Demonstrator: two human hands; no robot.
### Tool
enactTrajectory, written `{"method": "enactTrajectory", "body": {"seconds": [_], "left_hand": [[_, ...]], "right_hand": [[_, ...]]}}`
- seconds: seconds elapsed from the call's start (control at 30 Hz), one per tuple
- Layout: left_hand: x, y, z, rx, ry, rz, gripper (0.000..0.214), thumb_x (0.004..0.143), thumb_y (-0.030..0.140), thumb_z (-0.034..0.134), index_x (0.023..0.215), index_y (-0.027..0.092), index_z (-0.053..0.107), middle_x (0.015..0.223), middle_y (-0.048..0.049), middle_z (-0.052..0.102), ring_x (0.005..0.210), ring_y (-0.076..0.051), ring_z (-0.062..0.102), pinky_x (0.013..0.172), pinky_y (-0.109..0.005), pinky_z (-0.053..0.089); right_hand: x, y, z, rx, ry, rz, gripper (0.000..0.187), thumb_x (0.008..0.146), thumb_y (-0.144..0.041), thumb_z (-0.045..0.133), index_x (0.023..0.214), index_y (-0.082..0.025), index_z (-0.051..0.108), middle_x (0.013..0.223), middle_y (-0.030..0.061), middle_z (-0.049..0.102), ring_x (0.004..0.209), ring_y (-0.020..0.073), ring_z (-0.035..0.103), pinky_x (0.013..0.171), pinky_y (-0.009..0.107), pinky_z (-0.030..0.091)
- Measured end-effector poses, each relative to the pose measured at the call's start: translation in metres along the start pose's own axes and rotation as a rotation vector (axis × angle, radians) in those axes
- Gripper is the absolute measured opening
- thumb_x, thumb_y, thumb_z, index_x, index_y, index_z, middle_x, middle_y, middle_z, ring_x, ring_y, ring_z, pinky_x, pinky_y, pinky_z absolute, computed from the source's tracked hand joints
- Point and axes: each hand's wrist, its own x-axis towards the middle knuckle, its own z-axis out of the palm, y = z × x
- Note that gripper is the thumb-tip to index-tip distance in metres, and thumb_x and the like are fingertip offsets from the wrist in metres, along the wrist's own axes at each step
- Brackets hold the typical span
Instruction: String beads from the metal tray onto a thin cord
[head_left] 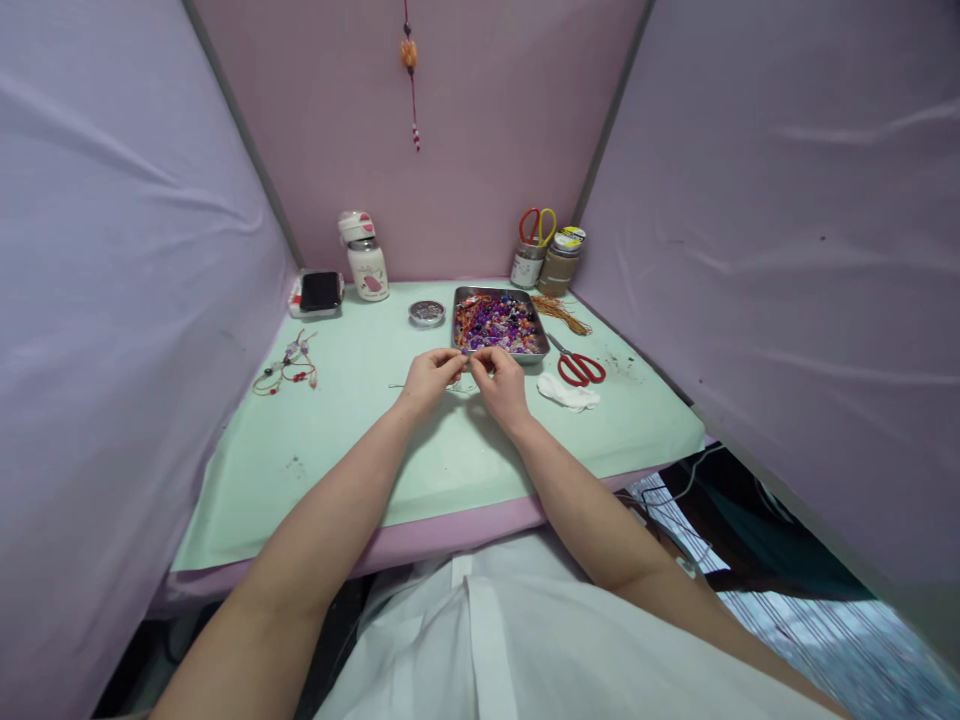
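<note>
Pinches a thin cord [397,386] in left grip [455,366] and right grip [475,366], both closed to the fingertips and almost meeting, over the green surface [337,435]. Cannot tell, at so small a size, exactly which part of the cord lies between the fingertips. Trails one end of the cord out to the left of the left grip, with finer strands below the gap between both. Reaches in with bare forearms above a white garment [517,620]. Has just beyond the grips a metal tray [534,359] full of beads [499,322], mostly purple, and near its left side a round container [427,314]. Has to the right red-handled scissors [580,368], lying with blades toward the tray, a crumpled white cloth [568,392] just nearer, and a bundle of brown thread [564,314] behind. Keeps at the back right a jar [528,267] with red and yellow handles upright in it, just beside a brown jar [559,268]. Includes at the back left a bottle [368,272] and a phone [322,291], and nearer, on the left, beaded strings [298,366]. Faces a pink wall [487,130] with a hanging beaded pendant [408,55].
</note>
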Motion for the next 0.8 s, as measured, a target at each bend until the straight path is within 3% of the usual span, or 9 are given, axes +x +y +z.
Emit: {"method": "enactTrajectory", "body": {"seconds": [0.33,0.8], "left_hand": [[-0.004,0.009,0.002,-0.200,-0.056,-0.090,0.031,0.055,0.033,0.082,0.073,0.012,0.067,0.063,-0.0008,0.058,0.055,-0.006,0.045,0.053,-0.022,0.032],[-0.006,0.012,0.004,-0.214,-0.065,-0.082,0.032,0.055,0.032,0.083,0.075,0.011,0.069,0.064,-0.0015,0.061,0.054,-0.006,0.045,0.052,-0.022,0.033]], "right_hand": [[0.000,-0.005,-0.002,0.034,0.092,-0.052,0.012,0.087,-0.027,0.053,0.077,-0.020,0.057,0.077,0.0015,0.060,0.074,0.0149,0.053,0.072,0.030,0.043],[0.000,-0.010,-0.002,0.182,0.091,-0.014,0.012,0.086,-0.030,0.055,0.080,-0.020,0.060,0.079,0.0017,0.060,0.071,0.0136,0.054,0.066,0.027,0.045]]}}
